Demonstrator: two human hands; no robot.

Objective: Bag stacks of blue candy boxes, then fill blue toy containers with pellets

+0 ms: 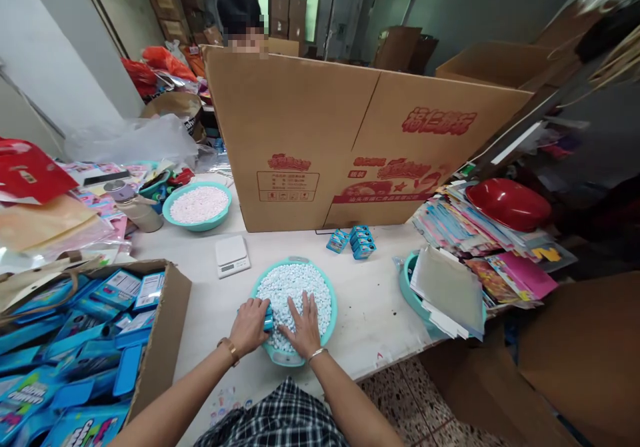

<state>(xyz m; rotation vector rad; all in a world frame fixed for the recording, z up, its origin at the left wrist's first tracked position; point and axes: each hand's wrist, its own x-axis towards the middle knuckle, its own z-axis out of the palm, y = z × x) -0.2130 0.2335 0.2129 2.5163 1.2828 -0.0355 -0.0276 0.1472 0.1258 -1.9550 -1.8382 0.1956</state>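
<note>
A teal basin (334, 313) full of small pale blue-white pieces (293, 280) stands on the white table in front of me. My left hand (250, 327) is closed around a small blue box (269, 318) at the basin's left side. Over the right part of the same basin, my right hand (304, 327) lies on the pieces with its fingers spread. Behind the basin, several small blue boxes (362, 241) sit together near the large cardboard. A white scale (232, 255) rests to the left of them.
A carton (165, 327) of blue packages fills the left front. Farther back are a second teal basin (226, 217) and a jar (143, 213). Large cardboard (300, 127) stands upright, a person's head behind it. At right are a basin with sheets (445, 287) and a red bowl (509, 203).
</note>
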